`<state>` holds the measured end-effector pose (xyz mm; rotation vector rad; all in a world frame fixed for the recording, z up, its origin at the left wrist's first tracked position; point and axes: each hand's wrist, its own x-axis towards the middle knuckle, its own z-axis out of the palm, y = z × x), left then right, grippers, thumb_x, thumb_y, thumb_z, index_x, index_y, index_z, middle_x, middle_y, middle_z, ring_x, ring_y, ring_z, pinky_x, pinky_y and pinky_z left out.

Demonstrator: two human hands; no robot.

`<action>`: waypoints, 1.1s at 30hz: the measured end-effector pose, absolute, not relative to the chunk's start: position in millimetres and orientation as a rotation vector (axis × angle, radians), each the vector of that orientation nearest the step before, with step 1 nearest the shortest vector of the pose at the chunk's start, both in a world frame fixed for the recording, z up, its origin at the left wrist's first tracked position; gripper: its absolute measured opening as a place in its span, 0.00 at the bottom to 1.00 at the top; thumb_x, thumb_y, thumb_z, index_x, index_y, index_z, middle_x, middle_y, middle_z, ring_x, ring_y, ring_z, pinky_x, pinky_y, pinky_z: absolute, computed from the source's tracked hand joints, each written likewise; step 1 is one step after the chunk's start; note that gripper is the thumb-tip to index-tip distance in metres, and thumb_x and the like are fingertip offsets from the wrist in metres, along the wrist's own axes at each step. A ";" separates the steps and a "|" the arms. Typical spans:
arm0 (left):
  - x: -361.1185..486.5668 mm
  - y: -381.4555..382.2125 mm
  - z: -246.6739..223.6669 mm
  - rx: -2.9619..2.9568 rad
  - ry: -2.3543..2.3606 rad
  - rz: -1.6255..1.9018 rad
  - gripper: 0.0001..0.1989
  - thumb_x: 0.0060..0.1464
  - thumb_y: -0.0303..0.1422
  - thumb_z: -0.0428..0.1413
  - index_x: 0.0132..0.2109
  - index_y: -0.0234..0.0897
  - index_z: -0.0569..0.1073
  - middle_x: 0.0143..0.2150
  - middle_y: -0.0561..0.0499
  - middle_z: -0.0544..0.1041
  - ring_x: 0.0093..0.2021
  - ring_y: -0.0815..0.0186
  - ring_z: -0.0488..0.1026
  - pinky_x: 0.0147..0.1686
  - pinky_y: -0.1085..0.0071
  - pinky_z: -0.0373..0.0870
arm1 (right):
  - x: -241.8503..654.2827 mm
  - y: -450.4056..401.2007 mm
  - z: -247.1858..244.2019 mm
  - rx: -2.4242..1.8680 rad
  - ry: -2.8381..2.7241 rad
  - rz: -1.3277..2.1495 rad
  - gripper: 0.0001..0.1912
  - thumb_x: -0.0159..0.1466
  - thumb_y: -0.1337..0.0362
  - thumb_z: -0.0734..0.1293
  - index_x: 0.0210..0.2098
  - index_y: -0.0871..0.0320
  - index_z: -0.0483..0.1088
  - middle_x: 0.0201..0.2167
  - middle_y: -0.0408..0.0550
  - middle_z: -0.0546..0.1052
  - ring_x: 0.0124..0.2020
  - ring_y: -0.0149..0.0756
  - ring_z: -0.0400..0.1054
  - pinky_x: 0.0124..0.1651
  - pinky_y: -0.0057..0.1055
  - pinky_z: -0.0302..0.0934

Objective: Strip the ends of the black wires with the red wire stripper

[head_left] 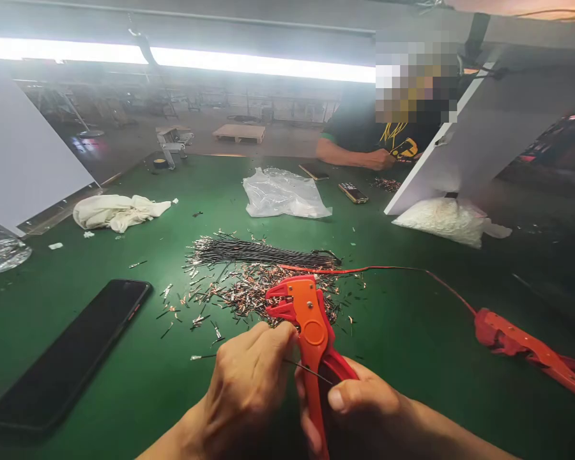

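My right hand (364, 393) is wrapped around the handles of an orange and red wire stripper (313, 319). The stripper stands nearly upright with its red jaws apart and pointing left. Closed fingers of my left hand (253, 377) pinch a thin black wire (294, 363), which runs across the stripper's handle toward my right thumb. The pinch point itself is hidden. Just beyond the jaws lies a pile of short wire scraps (249, 291), copper and black. Behind it rests a bundle of black wires (263, 250) with metal terminals at the left ends.
A black phone (71, 358) lies at left; a second red stripper (522, 342) lies at right. A red strip (388, 268) crosses the green table (412, 306). Farther back are a clear bag (282, 195), white cloth (119, 212), filled bag (445, 220), and a person's hand (381, 159).
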<state>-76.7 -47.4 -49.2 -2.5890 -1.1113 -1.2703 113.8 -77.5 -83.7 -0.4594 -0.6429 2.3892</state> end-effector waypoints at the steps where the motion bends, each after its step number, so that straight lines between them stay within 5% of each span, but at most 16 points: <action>1: -77.5 -46.9 -49.2 -2.550 -1.135 -1.245 0.05 0.61 0.23 0.50 0.39 0.35 0.69 0.24 0.56 0.71 0.21 0.71 0.63 0.22 0.73 0.58 | 114.4 -76.5 -80.8 -0.468 -0.627 2.394 0.15 0.56 0.62 0.65 0.40 0.65 0.66 0.26 0.54 0.77 0.24 0.37 0.72 0.29 0.30 0.64; 9: -86.7 -42.9 -33.3 -2.366 -1.349 -1.137 0.11 0.62 0.32 0.53 0.30 0.38 0.67 0.20 0.58 0.65 0.19 0.72 0.61 0.21 0.74 0.56 | 120.2 -73.8 -69.6 -0.442 -0.560 2.400 0.17 0.56 0.62 0.65 0.43 0.64 0.68 0.27 0.53 0.77 0.27 0.37 0.73 0.32 0.32 0.66; 12: -89.7 -42.4 -27.4 -2.409 -1.521 -1.158 0.13 0.65 0.40 0.46 0.44 0.36 0.70 0.26 0.54 0.70 0.23 0.69 0.66 0.23 0.74 0.61 | 120.8 -73.8 -72.9 -0.432 -0.553 2.388 0.16 0.55 0.62 0.65 0.41 0.66 0.69 0.26 0.54 0.77 0.26 0.36 0.73 0.32 0.31 0.65; 16: -92.5 -40.0 -25.3 -2.482 -1.568 -1.241 0.11 0.66 0.30 0.43 0.48 0.37 0.68 0.35 0.49 0.74 0.34 0.66 0.71 0.32 0.71 0.69 | 121.8 -72.6 -76.4 -0.470 -0.605 2.380 0.18 0.55 0.60 0.67 0.41 0.67 0.68 0.26 0.55 0.76 0.24 0.34 0.70 0.31 0.30 0.64; 25: -98.2 -36.1 -27.1 -2.426 -1.328 -1.404 0.10 0.59 0.19 0.50 0.42 0.36 0.69 0.27 0.54 0.69 0.26 0.70 0.60 0.27 0.73 0.61 | 121.2 -71.3 -79.8 -0.341 -0.624 2.414 0.24 0.47 0.68 0.65 0.45 0.68 0.68 0.29 0.55 0.75 0.31 0.36 0.69 0.36 0.31 0.59; 33: -99.0 -35.0 -24.4 -2.439 -1.274 -1.388 0.11 0.57 0.16 0.51 0.42 0.35 0.70 0.29 0.52 0.70 0.30 0.69 0.62 0.30 0.73 0.63 | 121.0 -70.2 -81.6 -0.302 -0.715 2.356 0.20 0.47 0.66 0.65 0.40 0.68 0.69 0.23 0.49 0.71 0.24 0.31 0.63 0.28 0.25 0.54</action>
